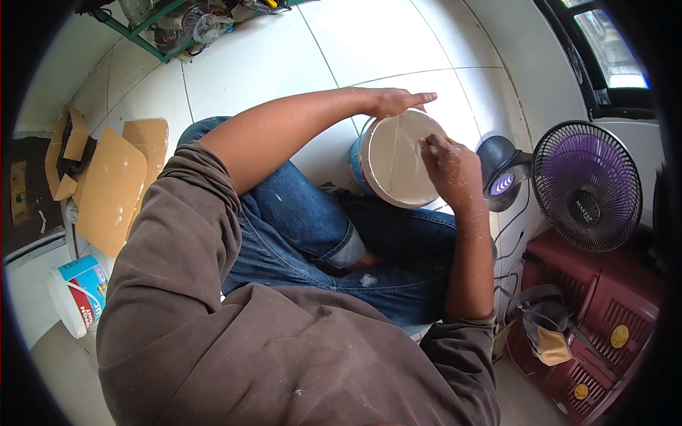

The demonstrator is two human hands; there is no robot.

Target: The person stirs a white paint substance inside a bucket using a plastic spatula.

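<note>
A round bucket with a pale rim and a blue outer side stands in front of my crossed legs. Its inside looks off-white, and a thin line runs across it. My left hand lies against the far rim with its fingers stretched out to the right. Over the right part of the bucket's opening, my right hand is closed, fingertips drawn together. White specks cover the back of that hand and the forearm. What its fingers hold, if anything, is hidden.
A purple and black fan stands right of the bucket, cables trailing on the floor. Nearer me is a dark red cabinet with a strapped mask. On the left are cardboard and a tipped paint bucket. A green rack stands far left.
</note>
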